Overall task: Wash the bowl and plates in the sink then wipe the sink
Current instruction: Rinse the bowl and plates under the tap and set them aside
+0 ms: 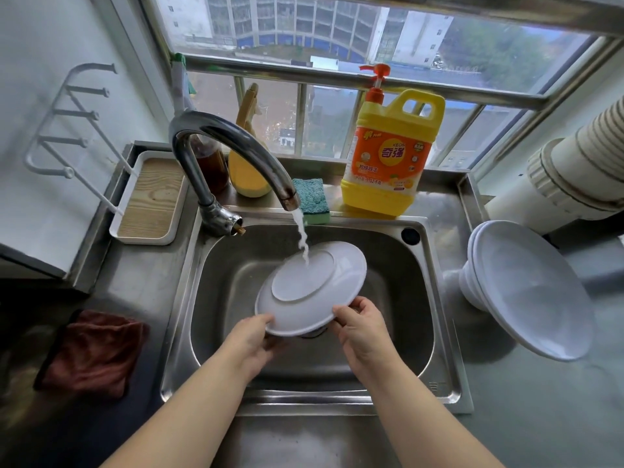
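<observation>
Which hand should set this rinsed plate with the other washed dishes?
Probably the right hand. It already grips the plate on its right edge, and the stacked dishes sit on the counter right of the sink. The left hand would cross over.

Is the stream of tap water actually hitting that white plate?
Touching. The head view shows the water stream landing on the upturned underside of the round white plate, held at its near rim by both hands.

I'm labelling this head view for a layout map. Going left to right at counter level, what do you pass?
Brown cloth → left hand → plate under the running water → right hand → stacked white dishes on the right counter.
</observation>
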Demonstrator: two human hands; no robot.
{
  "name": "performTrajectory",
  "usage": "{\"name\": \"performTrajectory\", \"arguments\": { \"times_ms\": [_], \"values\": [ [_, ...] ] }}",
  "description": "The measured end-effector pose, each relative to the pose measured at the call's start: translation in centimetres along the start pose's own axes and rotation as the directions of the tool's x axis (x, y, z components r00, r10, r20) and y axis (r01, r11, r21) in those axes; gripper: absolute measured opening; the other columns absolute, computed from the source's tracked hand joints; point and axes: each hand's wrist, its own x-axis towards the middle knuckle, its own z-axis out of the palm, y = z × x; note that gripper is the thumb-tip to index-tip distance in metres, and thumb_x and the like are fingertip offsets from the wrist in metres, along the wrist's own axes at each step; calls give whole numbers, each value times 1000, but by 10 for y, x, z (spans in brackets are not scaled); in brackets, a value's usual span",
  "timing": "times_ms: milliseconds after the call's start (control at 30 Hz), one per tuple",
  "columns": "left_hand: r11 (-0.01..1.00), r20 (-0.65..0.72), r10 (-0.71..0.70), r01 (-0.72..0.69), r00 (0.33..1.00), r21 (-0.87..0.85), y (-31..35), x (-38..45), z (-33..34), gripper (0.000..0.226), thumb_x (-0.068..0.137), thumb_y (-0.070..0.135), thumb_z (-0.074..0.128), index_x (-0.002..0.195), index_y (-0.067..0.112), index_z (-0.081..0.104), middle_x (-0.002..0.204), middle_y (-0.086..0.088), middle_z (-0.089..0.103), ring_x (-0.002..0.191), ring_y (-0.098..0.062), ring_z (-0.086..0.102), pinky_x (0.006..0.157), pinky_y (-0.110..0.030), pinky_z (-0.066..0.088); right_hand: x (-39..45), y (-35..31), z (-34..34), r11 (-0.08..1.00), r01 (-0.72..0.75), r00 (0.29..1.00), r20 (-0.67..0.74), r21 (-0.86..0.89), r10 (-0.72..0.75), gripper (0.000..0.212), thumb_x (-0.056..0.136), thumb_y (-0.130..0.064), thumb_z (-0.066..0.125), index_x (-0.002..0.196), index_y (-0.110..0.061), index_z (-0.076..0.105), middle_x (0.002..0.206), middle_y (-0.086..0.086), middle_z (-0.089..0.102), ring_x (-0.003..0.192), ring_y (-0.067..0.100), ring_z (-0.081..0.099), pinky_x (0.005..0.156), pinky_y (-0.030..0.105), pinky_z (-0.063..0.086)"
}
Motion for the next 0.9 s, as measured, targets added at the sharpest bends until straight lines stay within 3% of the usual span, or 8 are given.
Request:
{"name": "performTrajectory", "arguments": {
  "times_ms": [100, 200, 300, 400, 500, 600, 767, 900],
  "values": [
    [988, -5, 24, -24, 1000, -153, 4, -5, 6, 37, 100, 3, 37, 135, -8, 40, 105, -24, 59, 91, -34, 59, 68, -42, 48, -5, 4, 12, 996, -30, 999, 45, 89, 26, 29, 86, 16, 48, 112, 3, 51, 104, 18, 64, 92, 25, 65, 70, 24, 58],
    [959, -27, 53, -59, 998, -277, 11, -7, 11, 38, 99, -3, 35, 137, -11, 36, 130, -28, 51, 120, -37, 52, 87, -40, 45, -8, 7, 16, 987, -86, 995, 64, 137, 78, 29, 86, 17, 47, 109, 1, 54, 103, 16, 67, 91, 24, 66, 65, 25, 58],
    [953, -53, 73, -85, 996, -292, 19, -6, 10, 37, 98, -6, 36, 135, -12, 39, 135, -26, 49, 125, -36, 50, 87, -37, 44, -6, 4, 12, 976, -160, 984, 100, 145, 146, 26, 89, 10, 49, 113, 5, 55, 91, 15, 72, 82, 24, 70, 61, 28, 58],
    [961, -54, 79, -91, 995, -262, 28, -5, 4, 35, 99, -5, 37, 133, -12, 42, 127, -25, 56, 107, -33, 60, 72, -30, 54, -1, -6, 4, 965, -238, 971, 24, 107, 237, 19, 96, -14, 51, 109, -1, 57, 85, 14, 74, 75, 25, 72, 56, 33, 57],
    [964, -13, 110, -109, 994, -244, 34, -6, 1, 33, 99, -1, 40, 131, -10, 45, 92, -15, 62, 76, -20, 58, 56, -27, 54, 12, -16, -8, 950, -238, 958, -112, 201, 264, 20, 99, -20, 49, 100, -2, 58, 82, 13, 70, 73, 24, 68, 55, 34, 56],
    [954, 39, 142, -126, 989, -271, 37, -9, 2, 30, 101, 7, 42, 125, -7, 51, 86, -12, 61, 76, -18, 59, 62, -28, 54, 17, -21, -13, 942, -212, 962, -114, 259, 247, 16, 97, -4, 47, 90, 5, 58, 69, 14, 70, 58, 21, 68, 48, 26, 56],
    [950, 84, 92, -62, 992, -307, 26, -14, 9, 29, 100, 10, 45, 124, -6, 52, 91, -17, 65, 81, -23, 64, 58, -30, 59, 8, -8, 2, 946, -194, 981, 27, 258, 194, 21, 90, 11, 46, 108, 6, 56, 101, 21, 66, 90, 28, 64, 61, 27, 59],
    [953, 109, 74, -38, 991, -299, 18, -20, 19, 28, 100, 2, 39, 124, -10, 48, 89, -20, 62, 79, -25, 62, 53, -31, 58, -1, 0, 17, 945, -213, 977, 76, 249, 200, 24, 85, 17, 51, 104, 5, 58, 98, 19, 68, 90, 27, 65, 67, 27, 59]
  ]
}}
